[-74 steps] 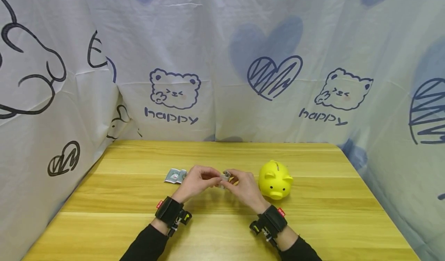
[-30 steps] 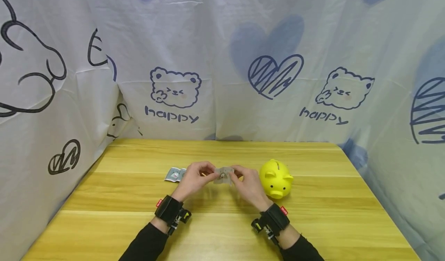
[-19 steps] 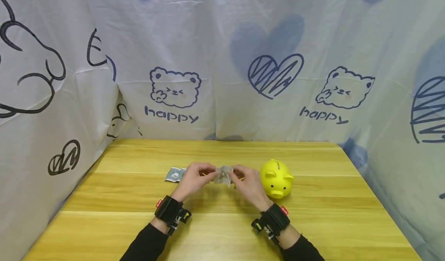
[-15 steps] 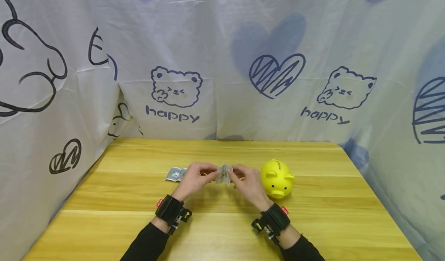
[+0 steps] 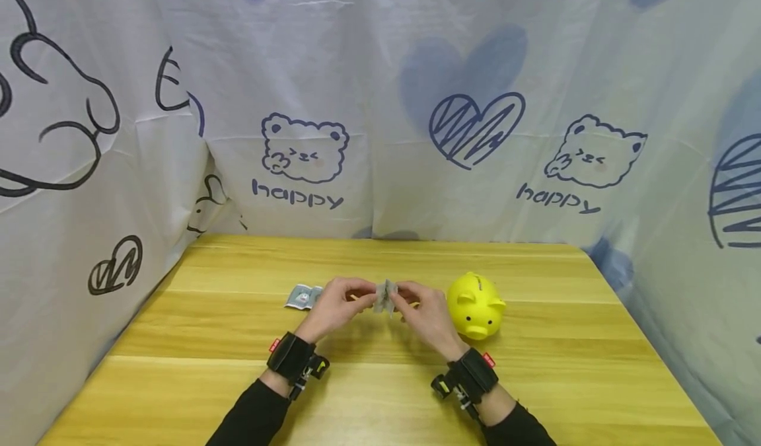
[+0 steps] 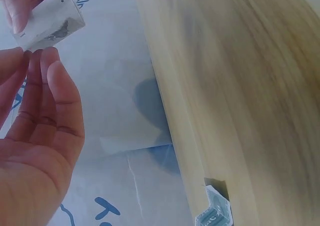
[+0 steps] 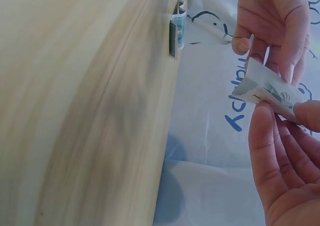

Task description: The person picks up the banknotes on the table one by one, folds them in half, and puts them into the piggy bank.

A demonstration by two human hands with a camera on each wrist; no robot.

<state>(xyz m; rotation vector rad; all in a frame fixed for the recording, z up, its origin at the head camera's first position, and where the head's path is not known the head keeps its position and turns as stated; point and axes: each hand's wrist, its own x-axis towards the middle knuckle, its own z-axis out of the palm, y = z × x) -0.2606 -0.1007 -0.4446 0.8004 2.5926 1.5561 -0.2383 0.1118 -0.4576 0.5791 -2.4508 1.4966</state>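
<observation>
A small grey-green banknote (image 5: 385,297) is held up between both hands above the middle of the table. The left hand (image 5: 339,306) pinches its left end with thumb and fingertips; the right hand (image 5: 425,310) pinches the other end. In the right wrist view the banknote (image 7: 270,88) has a crease and its halves stand at an angle. Its paler face shows in the left wrist view. Another creased banknote (image 5: 300,297) lies on the table by the left hand, which partly covers it. Just right of the right hand stands a yellow piggy bank (image 5: 475,308) with a slot on top.
The wooden table (image 5: 380,393) ends at the back against a white cloth (image 5: 380,188) printed with bears and hearts. Cloth also hangs along both sides. A black band with a small camera sits on each wrist.
Both hands first spread the crumpled banknote flat between them, then brought its ends closer, so it now bends along its middle. The second banknote and piggy bank have stayed put.
</observation>
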